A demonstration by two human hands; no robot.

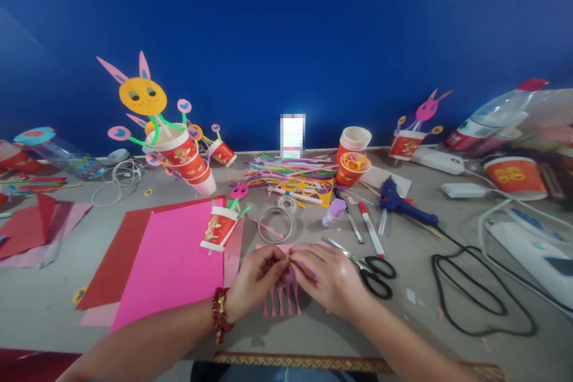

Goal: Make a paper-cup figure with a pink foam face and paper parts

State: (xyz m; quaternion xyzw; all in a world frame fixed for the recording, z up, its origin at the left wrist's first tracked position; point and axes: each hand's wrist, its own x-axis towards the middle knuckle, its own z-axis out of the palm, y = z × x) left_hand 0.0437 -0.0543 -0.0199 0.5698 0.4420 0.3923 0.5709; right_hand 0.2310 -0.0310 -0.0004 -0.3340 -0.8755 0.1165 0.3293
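My left hand (262, 274) and my right hand (329, 277) meet over the front middle of the table, fingertips pinched together. A small yellow piece (287, 258), too little to name, shows between the fingers of both. Beneath them lies a pink paper cut-out with several narrow strips (281, 301), partly covered by the hands. Just beyond sits a clear tape roll (274, 225). Black-handled scissors (376, 277) lie close to my right hand. Left of the tape, a red paper cup with a small pink figure (220, 228) leans on pink paper.
Pink sheets (174, 256) and red paper (111, 256) lie at left. Behind them stand stacked cups with a yellow rabbit face (143, 95). Colourful pipe cleaners (286, 173) are heaped at the back. At right are a blue glue gun (405, 203), its looped black cord (486, 334) and markers (371, 230).
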